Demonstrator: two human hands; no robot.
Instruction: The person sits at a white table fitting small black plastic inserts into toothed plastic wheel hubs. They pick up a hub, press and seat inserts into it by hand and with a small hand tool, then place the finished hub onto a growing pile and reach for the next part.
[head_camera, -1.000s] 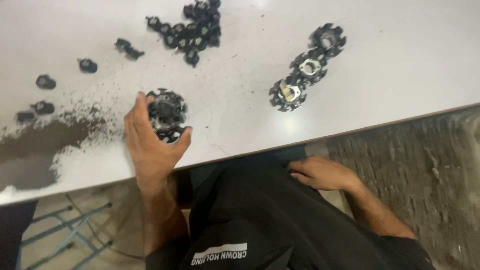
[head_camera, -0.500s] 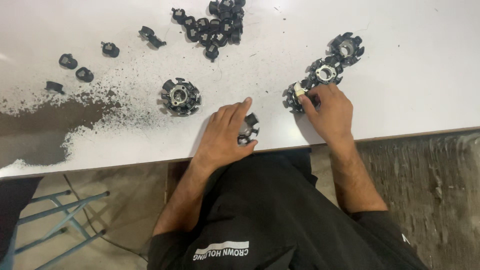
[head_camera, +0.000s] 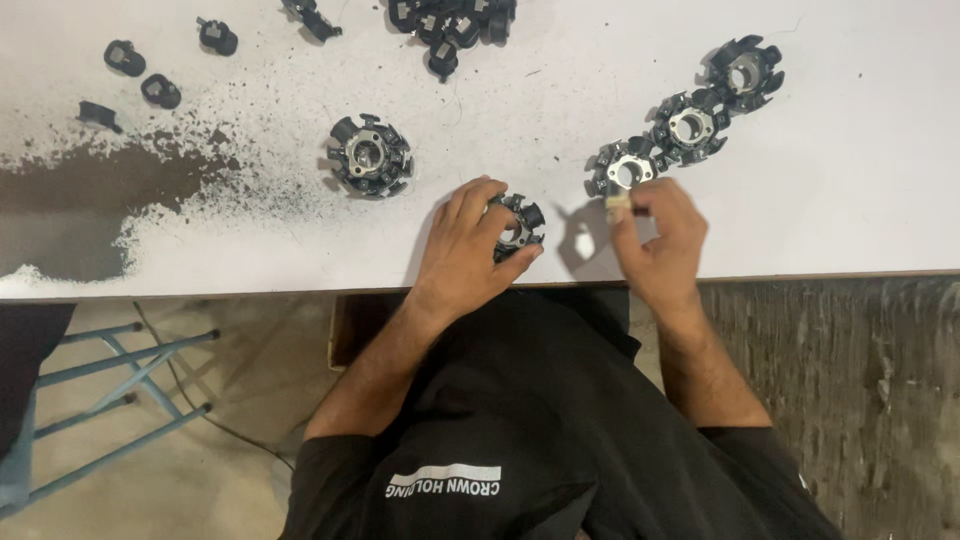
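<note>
The black toothed ring (head_camera: 515, 228) is sitting near the white table's (head_camera: 850, 180) front edge, the left hand (head_camera: 470, 250) curling closed around it. It looks rigid and light, best gripped by its outer rim. The right hand (head_camera: 655, 235) is pinching a small pale piece (head_camera: 618, 206), having left the neighbouring ring (head_camera: 622, 170) it was touching half a second ago.

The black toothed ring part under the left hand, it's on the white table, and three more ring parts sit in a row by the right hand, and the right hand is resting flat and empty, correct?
Not quite. In the head view the right hand pinches a small pale piece in its fingers. The left hand does cover a black toothed ring part on the white table.
</note>
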